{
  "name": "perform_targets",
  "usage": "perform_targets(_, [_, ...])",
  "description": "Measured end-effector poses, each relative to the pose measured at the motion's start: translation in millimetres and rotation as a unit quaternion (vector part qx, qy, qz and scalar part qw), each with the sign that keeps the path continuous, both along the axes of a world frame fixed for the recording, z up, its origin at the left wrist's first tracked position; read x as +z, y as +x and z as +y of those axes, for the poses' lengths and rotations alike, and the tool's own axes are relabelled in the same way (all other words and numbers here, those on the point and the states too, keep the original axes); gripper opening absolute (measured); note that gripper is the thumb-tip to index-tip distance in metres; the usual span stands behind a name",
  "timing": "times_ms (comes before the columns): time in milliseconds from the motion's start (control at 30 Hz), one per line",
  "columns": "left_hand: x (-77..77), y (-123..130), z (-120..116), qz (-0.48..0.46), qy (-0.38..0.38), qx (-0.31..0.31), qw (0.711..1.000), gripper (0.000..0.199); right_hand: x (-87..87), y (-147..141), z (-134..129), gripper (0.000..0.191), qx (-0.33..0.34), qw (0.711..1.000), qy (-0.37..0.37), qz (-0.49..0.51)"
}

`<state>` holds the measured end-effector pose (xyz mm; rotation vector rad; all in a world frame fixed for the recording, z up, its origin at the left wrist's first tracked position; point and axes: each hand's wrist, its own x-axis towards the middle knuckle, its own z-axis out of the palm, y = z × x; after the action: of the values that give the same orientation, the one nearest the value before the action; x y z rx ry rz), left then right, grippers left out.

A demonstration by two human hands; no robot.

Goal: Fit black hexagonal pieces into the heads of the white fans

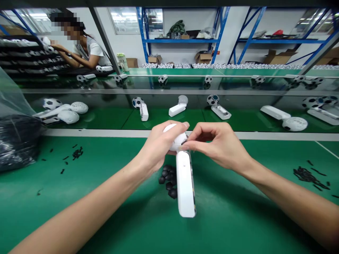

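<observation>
over the green worktop [227, 225], the left hand [156, 148] curls closed around the ball end of a long white plastic device [185, 185], while the right hand [214, 144] pinches a small dark piece [183, 142] against that ball, its fingertips hiding most of it. a heap of black rubber nubs [168, 180] lies just beside the device, partly behind it. further left, a clear plastic bag [16, 137] holds black parts, too dark and crumpled to make out singly, and the frame cuts it off.
</observation>
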<state>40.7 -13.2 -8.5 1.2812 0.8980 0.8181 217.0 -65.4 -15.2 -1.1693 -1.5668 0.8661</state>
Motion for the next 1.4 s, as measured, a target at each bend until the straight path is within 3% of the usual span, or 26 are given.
perform_targets(133, [6.5,0.8,-5.6,0.054,0.087,0.045,0.994,0.026,5.1,-2.1,-0.5,0.047,-0.006,0.997,-0.058,0.052])
perform_targets(367, [10.4,0.7,-9.3,0.076,0.092,0.040,0.992,0.022,17.4,-1.3,0.2,0.057,0.042,0.986,-0.144,0.073])
perform_targets(433, [11.8,0.7,-8.3,0.074,0.095,0.039,0.992,0.024,13.2,-2.9,-0.3,0.056,0.023,0.994,-0.095,0.041])
perform_targets(500, [14.2,0.5,-7.2,0.059,0.105,0.038,0.992,0.027,6.2,-5.6,-2.1,0.053,-0.023,1.000,0.004,-0.011])
perform_targets(600, [18.3,0.2,-6.5,0.032,0.111,0.029,0.993,0.034,-4.5,-9.1,-6.2,0.044,-0.085,0.982,0.140,-0.096])
perform_targets(700, [20.6,0.1,-8.1,0.013,0.085,0.009,0.996,0.040,-10.4,-10.4,-8.5,0.039,-0.100,0.965,0.191,-0.147])
perform_targets(833, [22.2,0.3,-12.6,-0.012,0.039,-0.025,0.999,0.042,-6.7,-10.2,-5.0,0.047,-0.088,0.963,0.227,-0.117])
perform_targets(933, [25.5,-0.8,-8.1,-0.014,0.089,-0.019,0.996,0.033,2.2,-6.9,0.2,0.049,-0.030,0.984,0.163,-0.063])
perform_targets(1000, [28.1,-4.4,4.2,-0.022,0.162,0.032,0.986,0.029,7.4,-3.3,1.6,0.047,-0.011,0.993,0.110,-0.045])
perform_targets(1067, [28.6,-11.3,24.0,-0.043,0.226,0.114,0.966,0.029,9.7,-0.9,-0.9,0.039,0.011,0.993,0.044,-0.105])
perform_targets(1133, [25.4,-20.2,46.9,-0.048,0.274,0.200,0.939,0.031,8.3,-2.1,-7.1,0.026,0.078,0.967,-0.040,-0.239])
perform_targets(1200, [18.2,-28.1,66.9,-0.023,0.331,0.256,0.908,0.032,4.0,-7.2,-14.4,0.016,0.147,0.916,-0.105,-0.360])
perform_targets(1300, [2.6,-32.8,83.6,0.010,0.405,0.263,0.876,0.030,-4.5,-17.4,-22.0,0.015,0.181,0.875,-0.117,-0.434])
perform_targets(1400, [-10.7,-29.7,86.6,0.006,0.413,0.237,0.879,0.027,-11.2,-23.6,-24.2,0.014,0.207,0.861,-0.111,-0.451])
